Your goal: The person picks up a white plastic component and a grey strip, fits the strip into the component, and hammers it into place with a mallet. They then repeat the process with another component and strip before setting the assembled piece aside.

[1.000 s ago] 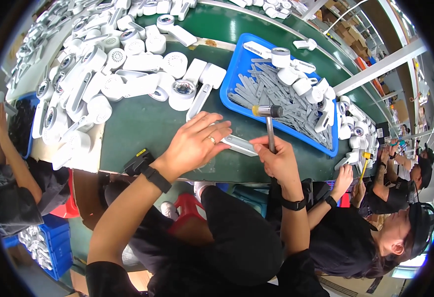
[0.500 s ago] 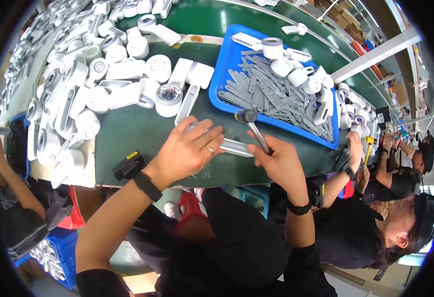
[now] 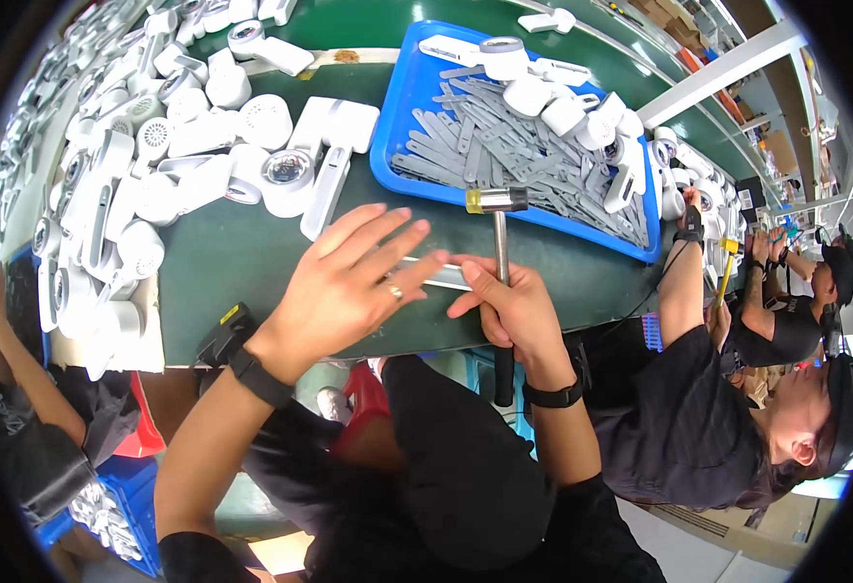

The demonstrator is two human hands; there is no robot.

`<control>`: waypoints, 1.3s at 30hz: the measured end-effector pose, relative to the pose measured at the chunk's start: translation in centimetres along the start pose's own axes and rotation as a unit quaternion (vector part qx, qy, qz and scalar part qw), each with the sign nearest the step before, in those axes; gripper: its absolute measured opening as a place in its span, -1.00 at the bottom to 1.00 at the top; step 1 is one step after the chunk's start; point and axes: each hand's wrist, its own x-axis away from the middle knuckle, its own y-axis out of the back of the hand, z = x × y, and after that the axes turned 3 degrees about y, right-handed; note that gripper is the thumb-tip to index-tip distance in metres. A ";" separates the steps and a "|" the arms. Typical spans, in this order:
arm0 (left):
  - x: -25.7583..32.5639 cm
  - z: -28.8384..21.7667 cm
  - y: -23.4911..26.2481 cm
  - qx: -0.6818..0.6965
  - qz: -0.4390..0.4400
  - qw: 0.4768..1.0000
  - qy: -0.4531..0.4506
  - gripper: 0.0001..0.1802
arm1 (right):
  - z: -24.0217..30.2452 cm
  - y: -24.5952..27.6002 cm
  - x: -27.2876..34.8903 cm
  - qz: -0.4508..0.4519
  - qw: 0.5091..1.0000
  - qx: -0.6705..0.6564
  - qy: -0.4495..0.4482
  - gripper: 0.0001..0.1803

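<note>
My left hand is open, its fingers spread over a pale, slim handle-like part on the green bench. Most of that part is hidden beneath the hand, and whether the fingers touch it I cannot tell. In my right hand is a small mallet with a metal shaft, a black grip and a head with one yellowish and one dark face. The mallet head points away from me, near the edge of a blue tray. My right fingertips reach the right end of the pale part.
Grey flat strips and several white handheld fans fill the tray. A large heap of white fans covers the bench's left. At right, a co-worker's arm reaches to another fan pile; a yellow-headed mallet is beyond.
My left fingers have lifted and spread. The mallet in my right hand has swung from a slant to nearly straight. The co-worker's arm reaches farther forward. The whole view has shifted slightly.
</note>
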 end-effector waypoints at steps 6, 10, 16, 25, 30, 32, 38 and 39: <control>-1.0 1.1 -0.6 0.074 0.075 0.994 -0.024 -0.74 | 0.4 -0.3 -0.6 -0.012 1.000 0.013 0.017 -0.59; -1.4 0.7 -0.9 0.121 0.084 0.989 -0.012 -0.78 | 0.2 0.0 -0.4 -0.012 1.000 0.007 0.010 -0.60; -1.7 0.6 -0.9 0.128 0.082 0.988 -0.026 -0.81 | 0.3 0.5 0.2 0.009 0.999 0.025 0.025 -0.60; -1.5 0.8 -0.7 0.105 0.095 0.990 -0.027 -0.81 | 0.9 2.1 8.6 -0.020 0.993 0.068 0.095 -0.53; -1.5 0.8 -1.2 0.116 0.065 0.990 -0.036 -0.82 | 0.8 1.1 10.2 -0.028 0.990 0.058 0.129 -0.51; -1.5 0.7 -1.1 0.116 0.063 0.991 -0.040 -0.82 | -0.3 0.4 8.6 -0.014 0.991 0.115 0.059 -0.52; -1.6 0.8 -0.8 0.093 0.091 0.991 -0.032 -0.84 | 0.2 0.2 8.8 -0.038 0.986 0.131 0.097 -0.51; -1.3 1.0 -1.0 0.104 0.078 0.991 -0.027 -0.84 | -0.4 0.0 8.0 -0.026 0.984 0.161 0.075 -0.50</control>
